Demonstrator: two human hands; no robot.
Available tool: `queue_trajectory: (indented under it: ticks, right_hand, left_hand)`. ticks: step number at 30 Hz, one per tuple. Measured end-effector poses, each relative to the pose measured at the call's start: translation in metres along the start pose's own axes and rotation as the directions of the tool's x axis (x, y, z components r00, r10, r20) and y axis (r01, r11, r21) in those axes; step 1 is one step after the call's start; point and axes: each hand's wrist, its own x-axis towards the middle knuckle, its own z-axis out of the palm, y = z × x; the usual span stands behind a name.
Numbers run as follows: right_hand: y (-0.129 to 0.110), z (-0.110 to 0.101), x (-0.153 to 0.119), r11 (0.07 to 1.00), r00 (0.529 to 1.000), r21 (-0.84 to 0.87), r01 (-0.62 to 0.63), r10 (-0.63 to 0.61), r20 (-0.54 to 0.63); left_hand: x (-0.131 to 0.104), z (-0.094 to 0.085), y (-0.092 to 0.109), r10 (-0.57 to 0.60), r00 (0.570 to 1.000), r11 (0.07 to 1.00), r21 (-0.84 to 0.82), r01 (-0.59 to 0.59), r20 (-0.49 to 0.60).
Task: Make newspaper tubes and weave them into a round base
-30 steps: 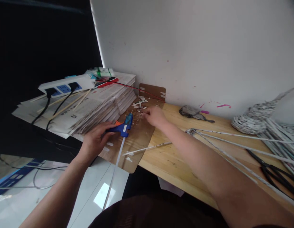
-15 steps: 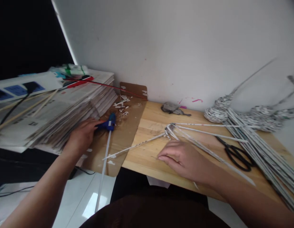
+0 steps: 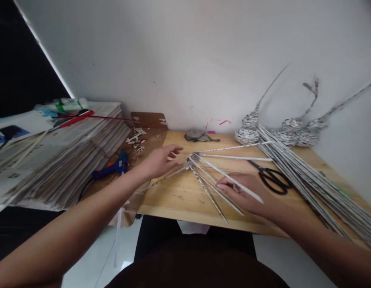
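Note:
A small woven piece of rolled newspaper (image 3: 193,158) lies on the wooden table, with several paper strips fanning out from it. My left hand (image 3: 163,161) hovers just left of its centre, fingers apart and holding nothing. My right hand (image 3: 244,194) rests low among the strips to the right, its fingers loosely curled with a gap to the thumb. One paper strip (image 3: 248,192) passes across the top of this hand; no firm grip on it shows. A blue glue gun (image 3: 112,169) with a long white glue stick lies to the left on brown board.
Black scissors (image 3: 274,180) lie right of the strips, beside a bundle of paper rolls (image 3: 311,180). Several woven gourd shapes (image 3: 247,134) stand by the wall. A grey cloth (image 3: 199,135) lies at the back. Stacked newspapers (image 3: 98,148) and a power strip (image 3: 17,128) are left.
My left hand has let go of the glue gun and moved right to the woven piece. My right hand is now among the strips, which fan out differently. The view has turned right.

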Motion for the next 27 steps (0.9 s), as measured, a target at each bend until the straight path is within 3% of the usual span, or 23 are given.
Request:
queue_trajectory:
  ticks: [4,6,8,10,12,15,18,20,22,25,27]
  right_hand:
    - [0.005,-0.005,-0.009,1.000,0.999,0.009,0.024,-0.023,-0.047]
    - [0.004,-0.013,-0.017,1.000,0.994,0.026,0.008,-0.005,-0.110]
    - [-0.002,-0.023,-0.027,0.998,0.988,0.063,-0.008,0.017,-0.152]
    - [-0.012,-0.031,-0.038,0.994,0.990,0.111,-0.011,0.027,-0.136]
    - [-0.022,-0.034,-0.048,0.989,1.000,0.149,0.002,0.001,-0.022]
    - [-0.028,-0.027,-0.050,0.988,0.993,0.155,0.006,-0.023,0.112]
    - [-0.017,-0.013,-0.029,0.959,0.997,0.277,-0.065,0.052,0.056]
    - [-0.003,-0.007,-0.003,0.907,0.992,0.409,-0.103,0.123,-0.021]
    - [0.011,-0.003,0.025,0.797,0.973,0.580,-0.167,0.230,-0.036]
    - [0.023,-0.002,0.061,0.573,0.894,0.774,-0.270,0.448,-0.021]
    - [0.021,0.000,0.077,0.443,0.886,0.864,-0.239,0.464,0.007]
  left_hand:
    - [0.039,0.043,0.011,-0.062,0.995,0.997,-0.031,0.064,0.078]
    - [0.050,0.054,0.010,-0.028,0.997,0.999,-0.025,0.029,0.074]
    - [0.058,0.057,0.008,-0.107,0.994,0.981,-0.161,0.111,0.036]
    - [0.064,0.055,0.005,-0.282,0.959,0.863,-0.435,0.259,0.012]
    - [0.067,0.051,0.006,-0.406,0.913,0.694,-0.644,0.322,0.019]
    - [0.070,0.045,0.015,-0.427,0.904,0.614,-0.736,0.285,-0.006]
    - [0.071,0.047,0.032,-0.449,0.893,0.467,-0.859,0.212,-0.024]
    - [0.071,0.051,0.044,-0.494,0.869,0.316,-0.938,0.146,-0.031]
    - [0.070,0.057,0.055,-0.534,0.844,0.216,-0.973,0.079,-0.050]
    - [0.066,0.066,0.067,-0.536,0.841,0.164,-0.986,0.010,-0.081]
    - [0.060,0.073,0.072,-0.499,0.863,0.161,-0.987,0.006,-0.076]
